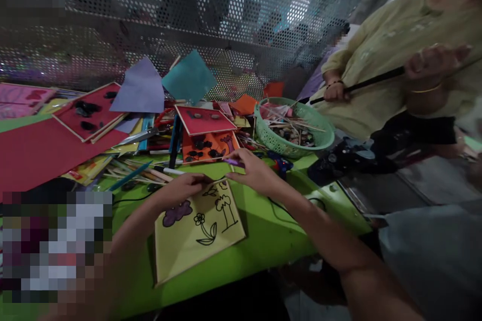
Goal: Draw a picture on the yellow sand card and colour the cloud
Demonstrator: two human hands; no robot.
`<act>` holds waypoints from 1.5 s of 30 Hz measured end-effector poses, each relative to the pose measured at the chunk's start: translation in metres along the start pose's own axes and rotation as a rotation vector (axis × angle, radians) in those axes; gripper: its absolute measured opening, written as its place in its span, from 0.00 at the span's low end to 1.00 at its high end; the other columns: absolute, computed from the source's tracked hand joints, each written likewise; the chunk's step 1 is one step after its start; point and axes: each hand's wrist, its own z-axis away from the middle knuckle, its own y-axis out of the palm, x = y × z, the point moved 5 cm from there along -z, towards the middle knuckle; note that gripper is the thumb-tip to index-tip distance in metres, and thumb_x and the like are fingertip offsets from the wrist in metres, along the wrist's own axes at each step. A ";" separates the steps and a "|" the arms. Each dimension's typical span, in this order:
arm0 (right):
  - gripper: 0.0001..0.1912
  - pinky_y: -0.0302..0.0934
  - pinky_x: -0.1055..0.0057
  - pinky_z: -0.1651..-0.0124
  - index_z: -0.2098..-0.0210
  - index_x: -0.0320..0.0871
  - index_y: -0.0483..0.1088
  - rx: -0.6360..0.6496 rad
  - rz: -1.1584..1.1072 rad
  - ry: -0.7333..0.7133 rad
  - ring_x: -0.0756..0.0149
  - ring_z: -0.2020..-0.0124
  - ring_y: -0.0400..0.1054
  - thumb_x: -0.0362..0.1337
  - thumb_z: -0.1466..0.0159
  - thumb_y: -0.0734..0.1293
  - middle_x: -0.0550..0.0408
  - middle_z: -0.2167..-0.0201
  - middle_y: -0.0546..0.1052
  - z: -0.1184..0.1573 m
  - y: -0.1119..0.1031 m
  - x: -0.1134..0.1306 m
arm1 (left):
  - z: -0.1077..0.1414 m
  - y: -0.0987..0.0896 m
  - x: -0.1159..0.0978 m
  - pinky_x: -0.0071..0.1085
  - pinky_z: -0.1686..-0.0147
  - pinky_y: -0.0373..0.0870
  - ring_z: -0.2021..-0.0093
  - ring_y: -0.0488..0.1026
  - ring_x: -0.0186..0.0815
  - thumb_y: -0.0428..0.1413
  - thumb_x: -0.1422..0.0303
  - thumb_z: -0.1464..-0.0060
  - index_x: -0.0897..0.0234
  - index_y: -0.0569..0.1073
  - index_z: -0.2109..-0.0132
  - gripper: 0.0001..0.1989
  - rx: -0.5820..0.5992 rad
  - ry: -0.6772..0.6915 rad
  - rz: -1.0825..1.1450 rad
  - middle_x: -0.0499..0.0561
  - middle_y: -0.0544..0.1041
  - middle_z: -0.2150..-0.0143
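Observation:
A yellow card (181,256) with thin edging lies on the green table (278,241). Drawn on it in black are a flower, a tree and small shapes, and a cloud is coloured purple. My left hand (183,189) is at the card's upper left edge, its fingers curled near a small dark item I cannot make out. At the card's upper right corner is my right hand (250,173), with a purple pen (234,162) between its fingers.
Behind are a green basket (293,145) of sticks and stones, red framed pictures (205,119), an orange picture (207,148), loose sticks, pens and coloured paper. A blue glue gun (280,163) lies right of my right hand. A person (391,45) at the right holds a black rod.

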 end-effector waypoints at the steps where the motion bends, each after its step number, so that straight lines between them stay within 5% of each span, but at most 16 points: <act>1: 0.21 0.66 0.63 0.51 0.47 0.44 0.66 -0.011 -0.046 0.008 0.57 0.52 0.72 0.43 0.34 0.73 0.48 0.50 0.75 0.008 -0.003 -0.003 | 0.000 -0.002 -0.001 0.41 0.43 0.73 0.46 0.80 0.47 0.52 0.63 0.44 0.62 0.80 0.45 0.22 -0.003 0.010 -0.021 0.54 0.84 0.45; 4: 0.10 0.65 0.66 0.54 0.50 0.46 0.66 -0.057 -0.150 0.014 0.63 0.59 0.71 0.42 0.28 0.64 0.54 0.57 0.75 0.029 -0.005 -0.014 | -0.001 -0.008 0.000 0.42 0.41 0.72 0.45 0.79 0.46 0.52 0.64 0.45 0.60 0.81 0.47 0.21 -0.060 0.003 -0.082 0.53 0.84 0.45; 9: 0.12 0.68 0.68 0.61 0.47 0.48 0.71 -0.153 -0.341 -0.016 0.66 0.63 0.72 0.44 0.27 0.66 0.52 0.53 0.77 0.046 0.004 -0.031 | -0.002 -0.011 0.000 0.39 0.46 0.73 0.48 0.79 0.44 0.53 0.61 0.43 0.60 0.81 0.46 0.21 -0.079 -0.052 -0.089 0.55 0.84 0.47; 14: 0.11 0.69 0.59 0.46 0.49 0.51 0.77 -0.197 -0.300 -0.097 0.59 0.51 0.75 0.43 0.29 0.69 0.52 0.52 0.82 0.042 0.001 -0.024 | -0.010 -0.023 -0.012 0.37 0.50 0.73 0.50 0.79 0.44 0.53 0.56 0.40 0.61 0.81 0.47 0.22 -0.129 -0.074 -0.127 0.57 0.83 0.47; 22: 0.11 0.67 0.67 0.55 0.48 0.48 0.74 -0.178 -0.320 -0.070 0.63 0.58 0.74 0.39 0.29 0.68 0.54 0.57 0.81 0.028 0.005 0.003 | -0.013 -0.025 -0.012 0.35 0.56 0.73 0.55 0.79 0.42 0.54 0.61 0.39 0.59 0.81 0.47 0.18 -0.128 -0.117 -0.108 0.54 0.84 0.52; 31: 0.09 0.70 0.64 0.56 0.53 0.48 0.80 0.002 -0.260 -0.088 0.62 0.59 0.77 0.40 0.31 0.70 0.54 0.57 0.84 0.044 0.022 -0.015 | -0.001 -0.022 -0.002 0.37 0.45 0.73 0.46 0.79 0.44 0.53 0.56 0.38 0.58 0.81 0.44 0.22 -0.120 -0.072 -0.098 0.55 0.83 0.44; 45: 0.09 0.71 0.62 0.54 0.52 0.49 0.81 0.039 -0.145 -0.082 0.62 0.59 0.78 0.38 0.31 0.69 0.54 0.58 0.85 0.043 0.021 -0.016 | -0.003 -0.020 0.005 0.34 0.55 0.75 0.52 0.81 0.42 0.54 0.56 0.38 0.57 0.81 0.45 0.21 -0.102 -0.138 0.013 0.53 0.85 0.49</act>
